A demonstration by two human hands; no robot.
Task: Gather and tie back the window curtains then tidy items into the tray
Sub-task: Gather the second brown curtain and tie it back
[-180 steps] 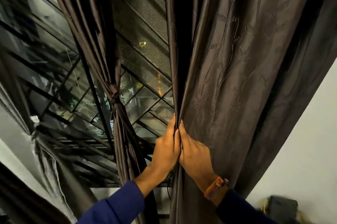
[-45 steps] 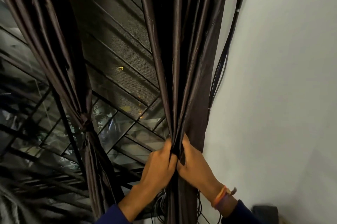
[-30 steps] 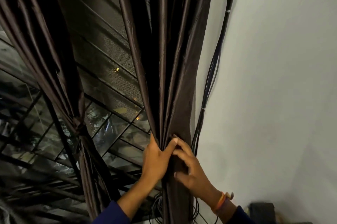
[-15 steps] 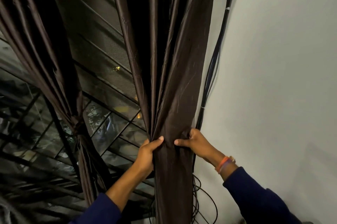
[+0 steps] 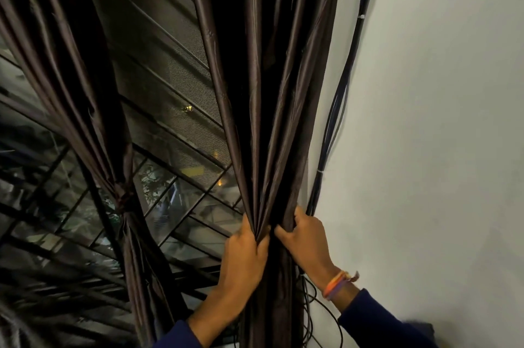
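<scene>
Both hands have closed in on the gathered curtain since half a second ago, when they held its sides apart from each other; the folds between them are now bunched tighter. Left hand: fingers curled round the left edge of the dark brown curtain, gripping the pleats. Right hand: fingers curled round the right edge of the same bundle, just beside the left hand, with an orange and purple wristband above a navy sleeve. Curtain: hangs upright from the top of the view, narrowed at the hands, next to the white wall. Black cables run down the wall just right of it (loops of cable show below the hands). Second curtain: left, already tied at a knot. Window grille: between the two curtains.
</scene>
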